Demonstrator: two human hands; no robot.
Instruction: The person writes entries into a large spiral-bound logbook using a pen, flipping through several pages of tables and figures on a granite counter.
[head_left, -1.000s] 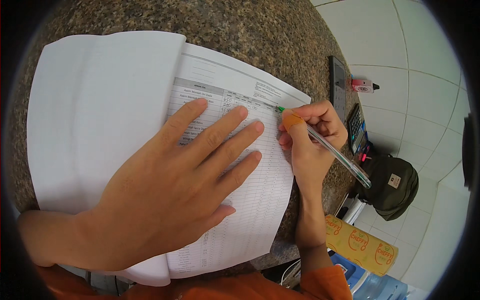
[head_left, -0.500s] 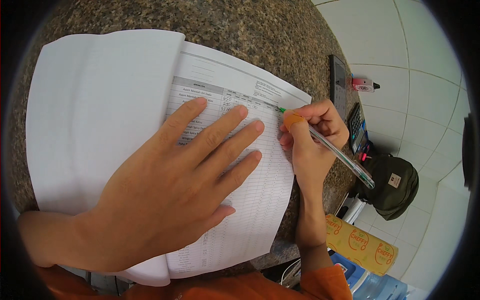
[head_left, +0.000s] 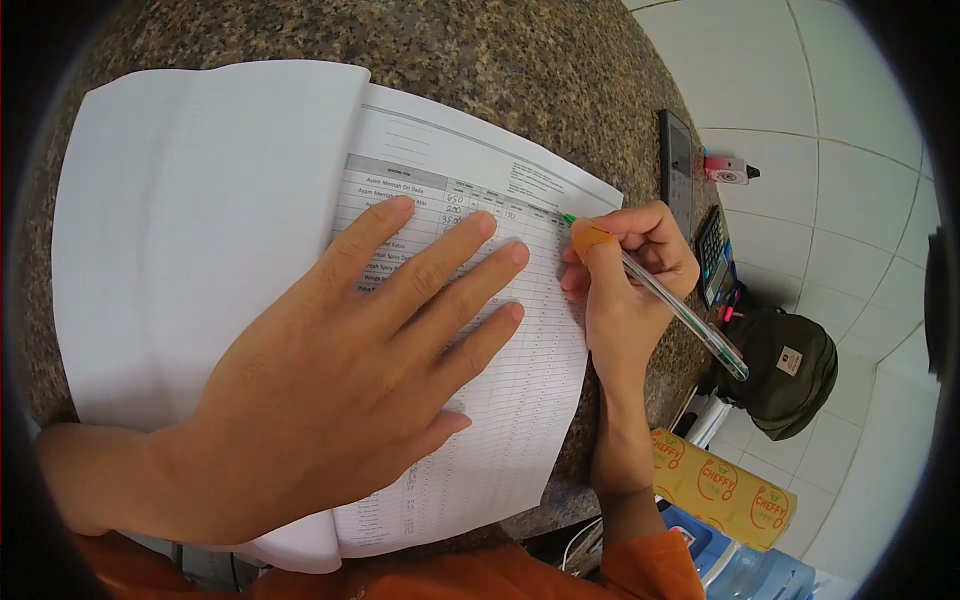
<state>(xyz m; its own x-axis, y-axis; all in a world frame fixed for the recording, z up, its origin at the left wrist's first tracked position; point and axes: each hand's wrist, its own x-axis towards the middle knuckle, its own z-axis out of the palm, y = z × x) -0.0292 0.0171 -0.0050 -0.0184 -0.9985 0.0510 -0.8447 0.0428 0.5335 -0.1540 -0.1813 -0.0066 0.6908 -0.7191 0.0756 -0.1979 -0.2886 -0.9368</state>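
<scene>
A printed form (head_left: 500,420) with a ruled table and some handwritten figures lies on the counter. Its blank turned-back sheets (head_left: 190,220) spread out to the left. My left hand (head_left: 350,350) rests flat across the form, fingers spread, covering part of the rows. Between the thumb and fingers of my right hand (head_left: 630,270) is a clear pen (head_left: 690,318) with a green tip. An orange bandage (head_left: 592,236) wraps the thumb. The pen's tip is at the table's upper right part; whether it touches the paper I cannot tell.
The speckled stone counter (head_left: 480,60) surrounds the papers. Along its right edge are a dark flat device (head_left: 678,165), a pink-and-white item (head_left: 728,170) and a calculator (head_left: 712,255). A dark green bag (head_left: 785,370), a yellow patterned package (head_left: 725,485) and a water bottle (head_left: 765,575) sit lower right.
The pen tip and my right thumb have shifted very slightly to the right. My left hand and the papers stay in place.
</scene>
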